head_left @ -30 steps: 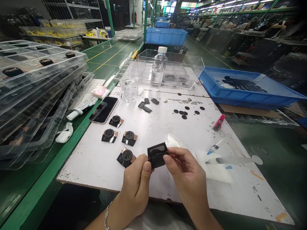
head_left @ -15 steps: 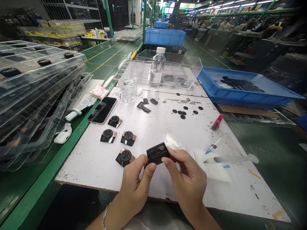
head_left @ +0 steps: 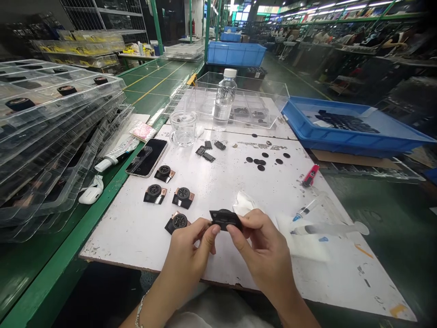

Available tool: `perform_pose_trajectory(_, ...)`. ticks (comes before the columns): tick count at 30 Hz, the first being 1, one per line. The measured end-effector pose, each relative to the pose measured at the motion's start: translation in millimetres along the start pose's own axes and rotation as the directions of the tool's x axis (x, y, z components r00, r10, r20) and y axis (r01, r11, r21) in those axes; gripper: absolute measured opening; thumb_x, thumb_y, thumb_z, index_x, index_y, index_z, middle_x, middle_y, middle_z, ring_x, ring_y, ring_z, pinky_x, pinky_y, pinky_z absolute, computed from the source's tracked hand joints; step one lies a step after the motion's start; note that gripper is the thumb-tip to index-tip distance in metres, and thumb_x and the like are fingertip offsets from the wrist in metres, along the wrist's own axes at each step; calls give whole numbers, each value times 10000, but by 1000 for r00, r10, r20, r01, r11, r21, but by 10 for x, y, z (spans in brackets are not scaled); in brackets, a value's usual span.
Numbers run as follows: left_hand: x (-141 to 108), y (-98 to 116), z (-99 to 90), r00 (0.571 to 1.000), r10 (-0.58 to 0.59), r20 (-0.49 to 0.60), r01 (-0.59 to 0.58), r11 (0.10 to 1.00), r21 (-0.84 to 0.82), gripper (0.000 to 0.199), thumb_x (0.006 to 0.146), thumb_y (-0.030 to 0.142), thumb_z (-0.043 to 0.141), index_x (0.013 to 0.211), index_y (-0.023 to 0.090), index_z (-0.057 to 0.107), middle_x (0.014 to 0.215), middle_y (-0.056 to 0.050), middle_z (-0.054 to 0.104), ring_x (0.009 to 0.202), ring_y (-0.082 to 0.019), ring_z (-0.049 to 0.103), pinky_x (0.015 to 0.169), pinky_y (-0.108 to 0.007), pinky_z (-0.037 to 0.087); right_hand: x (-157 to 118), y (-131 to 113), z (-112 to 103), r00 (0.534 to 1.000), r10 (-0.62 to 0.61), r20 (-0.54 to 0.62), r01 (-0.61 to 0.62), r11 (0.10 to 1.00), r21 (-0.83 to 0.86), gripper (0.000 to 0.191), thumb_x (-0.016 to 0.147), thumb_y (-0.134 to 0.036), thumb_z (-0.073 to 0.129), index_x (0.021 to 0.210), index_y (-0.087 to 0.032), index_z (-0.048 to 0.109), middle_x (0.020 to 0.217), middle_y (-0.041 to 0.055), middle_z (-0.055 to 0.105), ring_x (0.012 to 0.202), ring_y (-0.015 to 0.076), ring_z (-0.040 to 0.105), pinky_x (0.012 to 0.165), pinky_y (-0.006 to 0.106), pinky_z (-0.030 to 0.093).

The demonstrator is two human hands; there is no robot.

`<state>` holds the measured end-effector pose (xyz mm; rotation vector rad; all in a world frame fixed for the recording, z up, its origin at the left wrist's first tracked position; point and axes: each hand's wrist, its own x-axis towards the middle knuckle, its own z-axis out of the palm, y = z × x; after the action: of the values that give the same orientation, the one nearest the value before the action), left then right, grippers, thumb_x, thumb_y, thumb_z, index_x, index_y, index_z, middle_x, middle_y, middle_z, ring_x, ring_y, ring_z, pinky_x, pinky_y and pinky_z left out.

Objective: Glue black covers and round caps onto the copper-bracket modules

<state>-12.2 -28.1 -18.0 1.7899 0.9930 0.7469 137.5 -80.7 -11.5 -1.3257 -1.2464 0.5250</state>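
Note:
A black rectangular plastic part [head_left: 223,219] is held up between both hands, tilted so that its face looks narrow. My left hand [head_left: 194,243] pinches its left end with thumb and fingers. On the right end, my right hand [head_left: 261,241] has closed its thumb and fingers. What lies behind the part is mostly hidden. Left of my hands, several black pieces with small wheel shapes and copper-coloured sides rest on the white board, the closest being a wheel piece [head_left: 179,221]. Just behind the held part lies a crumpled white tissue [head_left: 244,202].
On the board [head_left: 136,246] are a phone [head_left: 146,157], glass mug [head_left: 184,130], water bottle [head_left: 224,102], black discs [head_left: 261,167], small black parts [head_left: 208,156], a red cutter [head_left: 310,175] and syringes [head_left: 329,228]. Stacked clear trays [head_left: 68,123] flank the left; a blue tray [head_left: 358,120] sits right.
The black part has been tipped, so its broad face now shows as a narrower strip. Both hands have shifted slightly with it and keep their hold.

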Motion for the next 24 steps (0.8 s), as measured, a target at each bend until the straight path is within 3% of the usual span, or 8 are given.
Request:
perform_pose_trajectory(2,9,-8,-21,997,75,3,-74,994,79,356,995,297,406,673,188,512,555,24,544,496,-100,487,506,-227,350,-21,12,10,1000,-16,-16,16,1000,-13,113,873,-174,659,880,-244,570,732,-31,480,650,124,471,594,249,422)
perform_pose_trajectory(5,-2,27,-44,976,218,-16,-211,959,191,292,983,222,429,711,181,530,580,26,540,513,-95,490,522,-221,361,-23,24,12,979,200,-35,-190,965,181,94,879,-250,677,856,-247,587,745,-31,517,658,115,499,595,224,432)
perform_pose_trajectory(9,-78,134,4,890,445,-98,-392,857,334,67,914,211,581,863,170,564,664,8,576,585,-111,536,559,-210,421,19,3,5,861,485,154,-483,684,546,199,844,-385,717,831,-227,597,737,-25,548,639,111,500,613,219,455)
perform_pose_trajectory(14,-76,214,-173,861,500,-96,-426,812,399,58,911,233,583,881,183,594,673,-9,622,612,-138,584,583,-225,466,29,-22,6,812,535,232,-536,530,656,274,783,-386,778,770,-194,583,722,-8,538,635,108,465,590,204,445)
perform_pose_trajectory(17,197,211,-747,903,382,-199,-242,833,497,202,907,391,562,903,209,648,723,-8,678,607,-150,617,587,-236,473,4,14,-4,788,586,190,-546,521,656,295,744,-378,815,766,-197,583,697,-23,510,614,101,456,556,188,440)
perform_pose_trajectory(19,479,190,-1261,975,66,-210,82,775,627,349,876,514,548,1031,223,662,878,-35,725,767,-215,669,661,-276,486,-5,38,-3,768,615,181,-569,524,634,318,722,-390,832,745,-195,582,673,-33,492,592,91,448,543,175,437)
perform_pose_trajectory(22,927,106,-1899,919,-354,-174,348,520,780,437,833,529,548,1091,194,661,1021,-97,729,916,-289,667,722,-322,479,1,31,20,744,648,162,-590,523,615,356,677,-402,858,733,-189,578,677,-26,512,592,93,456,538,177,442)
perform_pose_trajectory(24,1189,9,-2109,869,-477,-133,380,471,796,382,763,498,645,980,191,707,922,-94,751,871,-302,683,681,-316,469,8,3,43,730,674,113,-584,529,616,371,644,-394,872,740,-189,579,670,-24,512,582,100,456,524,195,442)
